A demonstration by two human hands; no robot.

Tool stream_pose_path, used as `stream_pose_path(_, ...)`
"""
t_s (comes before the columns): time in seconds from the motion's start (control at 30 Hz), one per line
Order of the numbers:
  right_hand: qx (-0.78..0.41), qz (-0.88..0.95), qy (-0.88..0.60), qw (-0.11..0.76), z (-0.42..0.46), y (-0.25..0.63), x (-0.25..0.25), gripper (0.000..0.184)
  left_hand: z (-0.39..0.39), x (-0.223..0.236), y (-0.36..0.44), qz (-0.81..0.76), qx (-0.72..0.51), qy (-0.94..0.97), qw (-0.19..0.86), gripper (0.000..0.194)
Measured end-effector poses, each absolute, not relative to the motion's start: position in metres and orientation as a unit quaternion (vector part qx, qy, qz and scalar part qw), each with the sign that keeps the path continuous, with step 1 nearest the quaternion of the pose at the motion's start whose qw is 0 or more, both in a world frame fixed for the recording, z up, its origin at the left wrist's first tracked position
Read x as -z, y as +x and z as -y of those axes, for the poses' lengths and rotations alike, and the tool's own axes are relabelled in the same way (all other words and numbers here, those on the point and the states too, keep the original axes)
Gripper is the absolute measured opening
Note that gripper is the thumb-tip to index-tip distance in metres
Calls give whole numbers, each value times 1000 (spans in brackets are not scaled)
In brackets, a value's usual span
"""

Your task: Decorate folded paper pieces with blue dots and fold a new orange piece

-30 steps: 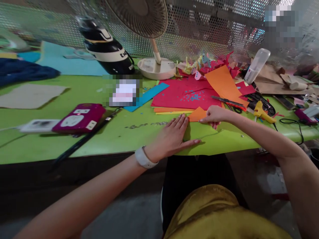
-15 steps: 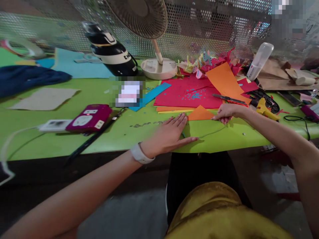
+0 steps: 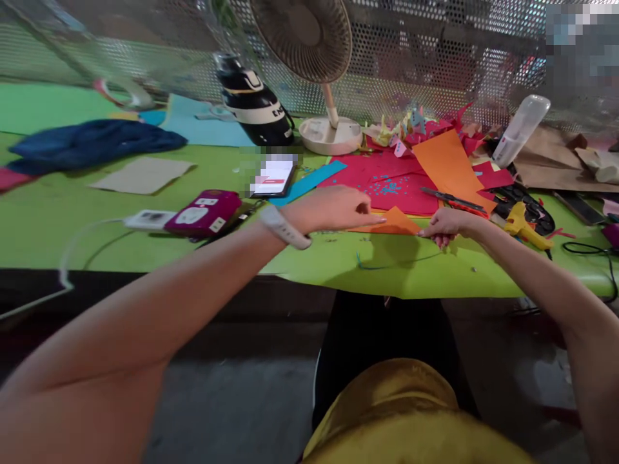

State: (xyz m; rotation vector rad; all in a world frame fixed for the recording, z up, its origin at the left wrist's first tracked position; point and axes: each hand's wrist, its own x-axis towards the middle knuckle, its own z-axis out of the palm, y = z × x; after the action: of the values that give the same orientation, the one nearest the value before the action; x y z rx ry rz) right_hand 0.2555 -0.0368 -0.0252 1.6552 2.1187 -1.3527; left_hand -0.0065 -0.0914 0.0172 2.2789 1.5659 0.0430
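Just now, the left hand (image 3: 338, 209), a pale watch-like band (image 3: 285, 230) at its wrist, is loosely curled with a gap between its bent fingers, gripping nothing that shows; one extended fingertip lies over the orange triangular piece of paper (image 3: 400, 222), though whether it touches cannot be told; the right hand (image 3: 447, 224) has its fingertips at that triangle's right-hand corner, its other fingers folded under, and I cannot tell whether it pinches or merely presses; the triangle is between the hands on the lime-green tabletop (image 3: 314, 265), just in front of the bright red paper sheet (image 3: 406, 201) strewn with blue specks; nearer the table's edge lies a thin teal wire-like strand (image 3: 374, 267); a yellow glue gun (image 3: 522, 227) lies beyond the right wrist.
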Motion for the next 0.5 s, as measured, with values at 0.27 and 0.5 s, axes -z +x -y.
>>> stream_pose_path(0.27, 452, -701, 546, 75, 37, 256, 28, 45, 52, 30, 33, -527, 10, 709, 468, 56)
stream_pose_path(0.5, 464, -693, 546, 79, 35, 257, 25, 48, 43, 47, 2, -488, -16, 698, 524, 49)
